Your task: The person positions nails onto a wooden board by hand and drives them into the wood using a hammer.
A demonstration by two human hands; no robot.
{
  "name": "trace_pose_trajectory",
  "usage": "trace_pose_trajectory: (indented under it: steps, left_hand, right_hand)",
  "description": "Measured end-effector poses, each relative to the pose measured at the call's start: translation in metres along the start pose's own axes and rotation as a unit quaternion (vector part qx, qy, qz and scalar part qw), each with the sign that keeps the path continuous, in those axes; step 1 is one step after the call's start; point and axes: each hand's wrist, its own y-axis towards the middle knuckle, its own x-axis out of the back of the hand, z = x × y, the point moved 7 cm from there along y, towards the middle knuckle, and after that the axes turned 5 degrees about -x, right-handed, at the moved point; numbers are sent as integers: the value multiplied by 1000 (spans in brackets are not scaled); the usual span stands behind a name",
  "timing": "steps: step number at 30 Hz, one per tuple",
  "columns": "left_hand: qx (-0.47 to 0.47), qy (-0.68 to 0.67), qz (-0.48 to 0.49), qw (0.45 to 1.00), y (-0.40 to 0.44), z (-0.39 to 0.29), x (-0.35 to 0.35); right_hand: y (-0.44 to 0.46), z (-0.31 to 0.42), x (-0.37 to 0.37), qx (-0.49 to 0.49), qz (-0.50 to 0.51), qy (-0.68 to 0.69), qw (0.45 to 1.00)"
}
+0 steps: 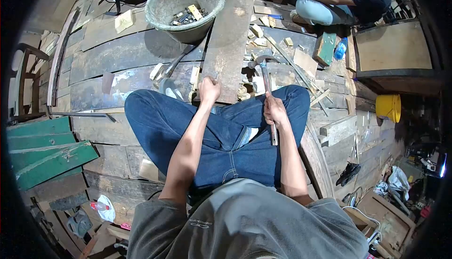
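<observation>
You sit with crossed legs in blue denim jeans point(160, 122) on the weathered plank floor point(113, 153). A long, flat, brown wooden board point(228, 42) stretches away ahead of you; your legs meet its near end. Both forearms reach forward. A long, slim hammer point(266, 79) with a metallic, reddish-streaked shaft slants over your right thigh, head away from you. Your right hand point(275, 110) has its grip wrapped around the lower shaft; the head blends into dark shapes point(276, 58) beyond. Your left hand point(210, 89) curls into a fist over the board's near end, clamped on a thin greyish sliver point(216, 76), mostly hidden by your fingers; you cannot tell whether it touches wood.
</observation>
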Motion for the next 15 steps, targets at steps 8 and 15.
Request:
trace_pose_trajectory:
  steps: [8,15]
  left_hand:
    - [17,-33,41,998,9,20,-18]
    - [85,-189,255,945,22,23,-18]
  right_hand:
    - [2,-3,1,3,3,5,1000]
    - [-14,6,-2,4,-34,-12,999]
